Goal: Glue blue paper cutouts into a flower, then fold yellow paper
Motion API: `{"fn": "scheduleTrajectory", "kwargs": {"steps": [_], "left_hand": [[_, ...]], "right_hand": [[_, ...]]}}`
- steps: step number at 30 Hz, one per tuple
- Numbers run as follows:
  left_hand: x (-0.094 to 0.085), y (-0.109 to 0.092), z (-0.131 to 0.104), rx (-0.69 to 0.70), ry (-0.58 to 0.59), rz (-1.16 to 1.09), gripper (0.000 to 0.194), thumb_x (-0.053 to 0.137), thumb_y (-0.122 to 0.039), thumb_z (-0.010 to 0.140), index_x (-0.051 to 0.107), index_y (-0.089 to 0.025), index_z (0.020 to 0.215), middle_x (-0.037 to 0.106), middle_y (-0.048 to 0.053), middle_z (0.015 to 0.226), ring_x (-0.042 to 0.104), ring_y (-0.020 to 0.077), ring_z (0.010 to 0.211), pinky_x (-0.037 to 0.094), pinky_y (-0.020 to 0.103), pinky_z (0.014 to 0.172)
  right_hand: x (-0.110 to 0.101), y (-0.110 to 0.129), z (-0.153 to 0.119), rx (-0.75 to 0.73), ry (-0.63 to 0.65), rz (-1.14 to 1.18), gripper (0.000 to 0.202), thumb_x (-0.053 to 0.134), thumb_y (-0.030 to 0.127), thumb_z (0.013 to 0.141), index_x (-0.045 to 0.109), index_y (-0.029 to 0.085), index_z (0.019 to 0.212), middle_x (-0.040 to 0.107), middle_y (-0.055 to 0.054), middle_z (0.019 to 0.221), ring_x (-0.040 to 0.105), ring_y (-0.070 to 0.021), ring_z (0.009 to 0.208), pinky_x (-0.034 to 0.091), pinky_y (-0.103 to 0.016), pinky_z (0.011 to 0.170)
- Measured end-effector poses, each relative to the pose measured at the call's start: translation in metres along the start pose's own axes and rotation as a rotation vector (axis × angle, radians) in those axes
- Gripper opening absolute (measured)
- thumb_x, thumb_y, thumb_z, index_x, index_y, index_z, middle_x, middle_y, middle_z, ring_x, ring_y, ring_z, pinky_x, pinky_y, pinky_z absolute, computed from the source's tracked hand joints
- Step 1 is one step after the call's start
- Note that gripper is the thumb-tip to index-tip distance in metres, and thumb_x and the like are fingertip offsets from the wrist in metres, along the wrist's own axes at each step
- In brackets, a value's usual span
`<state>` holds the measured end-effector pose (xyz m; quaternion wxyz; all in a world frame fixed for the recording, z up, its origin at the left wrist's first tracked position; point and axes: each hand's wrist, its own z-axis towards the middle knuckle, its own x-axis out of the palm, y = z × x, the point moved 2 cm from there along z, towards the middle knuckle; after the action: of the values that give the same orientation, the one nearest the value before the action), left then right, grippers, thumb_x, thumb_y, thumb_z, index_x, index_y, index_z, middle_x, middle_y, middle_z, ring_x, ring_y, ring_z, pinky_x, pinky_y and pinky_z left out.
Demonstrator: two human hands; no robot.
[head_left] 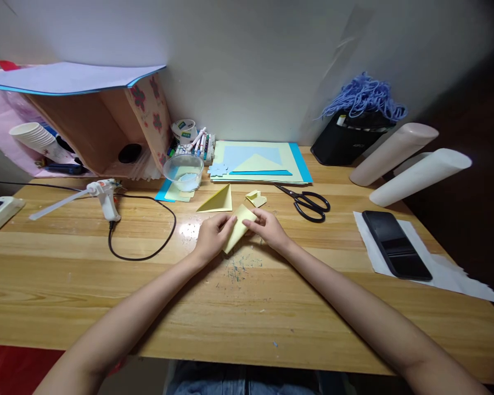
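Observation:
A folded pale yellow paper (pixel 239 227) is held between both hands above the middle of the wooden table. My left hand (pixel 214 236) grips its left edge, thumb on top. On its right side my right hand (pixel 268 227) pinches it between thumb and fingers; some fingertips are hidden behind the paper. Just beyond the hands lie a folded yellow triangle (pixel 218 201) and a small folded yellow piece (pixel 256 198). Black-handled scissors (pixel 308 202) rest to the right of these.
A glue gun (pixel 106 198) with a looping black cord lies left. Behind stand a clear bowl (pixel 184 173), markers (pixel 197 144) and stacked paper sheets (pixel 300 164). At right are a phone (pixel 396 244), two rolls (pixel 420 176) and a black bin (pixel 341 140) with blue yarn.

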<state>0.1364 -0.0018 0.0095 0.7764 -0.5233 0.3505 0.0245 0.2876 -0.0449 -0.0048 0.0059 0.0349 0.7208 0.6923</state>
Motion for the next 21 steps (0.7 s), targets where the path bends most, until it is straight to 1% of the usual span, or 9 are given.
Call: {"fn": "scheduleTrajectory", "kwargs": {"steps": [1, 3, 7, 11, 14, 18, 21], "left_hand": [[0.0005, -0.0009, -0.0007, -0.006, -0.017, -0.021, 0.034, 0.04, -0.04, 0.087, 0.061, -0.015, 0.075, 0.062, 0.003, 0.071, 0.053, 0.0135, 0.065, 0.036, 0.023, 0.059], [0.0012, -0.0017, -0.0015, -0.007, -0.03, -0.045, 0.034, 0.04, -0.04, 0.087, 0.06, -0.015, 0.074, 0.061, 0.003, 0.071, 0.053, 0.0134, 0.065, 0.036, 0.023, 0.06], [0.0012, 0.0013, -0.0008, -0.022, -0.014, 0.0, 0.035, 0.039, -0.04, 0.087, 0.057, -0.016, 0.07, 0.058, 0.001, 0.066, 0.05, 0.012, 0.061, 0.034, 0.022, 0.056], [0.0014, 0.0046, 0.0005, -0.035, -0.004, 0.093, 0.036, 0.037, -0.041, 0.088, 0.054, -0.017, 0.067, 0.054, 0.0, 0.061, 0.046, 0.0112, 0.056, 0.031, 0.022, 0.054], [0.0014, 0.0052, 0.0007, -0.025, -0.033, 0.089, 0.034, 0.037, -0.04, 0.088, 0.053, -0.017, 0.069, 0.054, -0.001, 0.061, 0.047, 0.0112, 0.057, 0.03, 0.022, 0.054], [0.0006, 0.0057, 0.001, -0.03, -0.06, 0.067, 0.035, 0.037, -0.041, 0.088, 0.05, -0.017, 0.066, 0.05, -0.002, 0.058, 0.045, 0.0109, 0.054, 0.03, 0.022, 0.053], [0.0001, 0.0053, 0.0018, -0.024, -0.052, 0.052, 0.034, 0.037, -0.041, 0.087, 0.049, -0.017, 0.066, 0.05, -0.002, 0.059, 0.044, 0.0109, 0.055, 0.029, 0.023, 0.053]], "right_hand": [[0.0022, 0.0003, -0.0009, 0.012, 0.009, 0.009, 0.029, 0.067, 0.038, 0.066, 0.058, 0.016, 0.083, 0.062, -0.001, 0.071, 0.058, -0.0134, 0.061, 0.048, -0.025, 0.054], [0.0053, 0.0004, -0.0022, 0.023, -0.011, 0.014, 0.031, 0.072, 0.035, 0.062, 0.058, 0.016, 0.081, 0.061, 0.0, 0.068, 0.058, -0.013, 0.06, 0.048, -0.024, 0.053], [0.007, -0.0034, -0.0026, 0.061, -0.053, 0.049, 0.03, 0.07, 0.037, 0.064, 0.057, 0.015, 0.08, 0.061, 0.0, 0.064, 0.056, -0.0112, 0.053, 0.047, -0.023, 0.05], [0.0055, -0.007, -0.0013, 0.047, -0.082, 0.071, 0.029, 0.068, 0.038, 0.066, 0.056, 0.015, 0.077, 0.061, 0.0, 0.061, 0.055, -0.0102, 0.05, 0.046, -0.022, 0.048], [0.0059, -0.0066, -0.0007, 0.044, -0.034, 0.092, 0.033, 0.071, 0.035, 0.064, 0.053, 0.016, 0.084, 0.064, 0.0, 0.064, 0.058, -0.0113, 0.053, 0.048, -0.023, 0.049], [0.0084, -0.0049, -0.0005, 0.055, 0.06, 0.101, 0.046, 0.075, 0.029, 0.059, 0.05, 0.017, 0.095, 0.067, 0.0, 0.069, 0.062, -0.0143, 0.059, 0.05, -0.024, 0.053], [0.0094, -0.0054, -0.0002, 0.054, 0.041, 0.116, 0.045, 0.075, 0.029, 0.059, 0.051, 0.017, 0.096, 0.067, -0.001, 0.071, 0.063, -0.014, 0.06, 0.051, -0.025, 0.054]]}}
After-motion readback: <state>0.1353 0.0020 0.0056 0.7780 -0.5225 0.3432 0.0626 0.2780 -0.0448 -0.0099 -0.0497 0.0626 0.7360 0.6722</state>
